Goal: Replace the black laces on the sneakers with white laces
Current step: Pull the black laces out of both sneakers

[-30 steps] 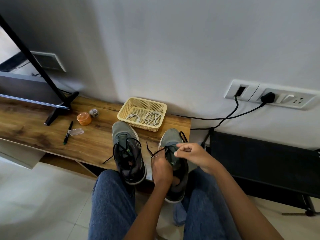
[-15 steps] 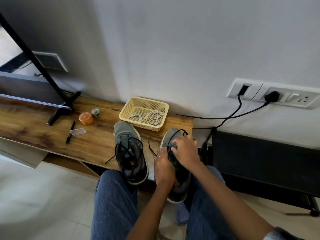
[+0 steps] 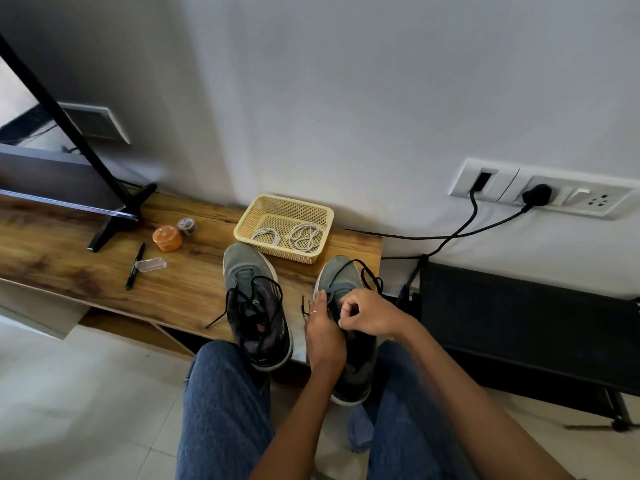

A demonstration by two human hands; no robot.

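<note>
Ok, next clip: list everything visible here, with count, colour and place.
grey mesh sneakers: two, black-laced, on wooden shelf, right one under the hands
white laces: two coils, in cream plastic basket
orange round tub: one, left of basket
small grey jar: one, beside tub
black pen: one, on shelf
clear plastic case: one, touching pen
black stand: one, shelf's left
white socket panel: one, wall, two black cables plugged
left hand: steadies right sneaker
right hand: pinches black lace
</note>
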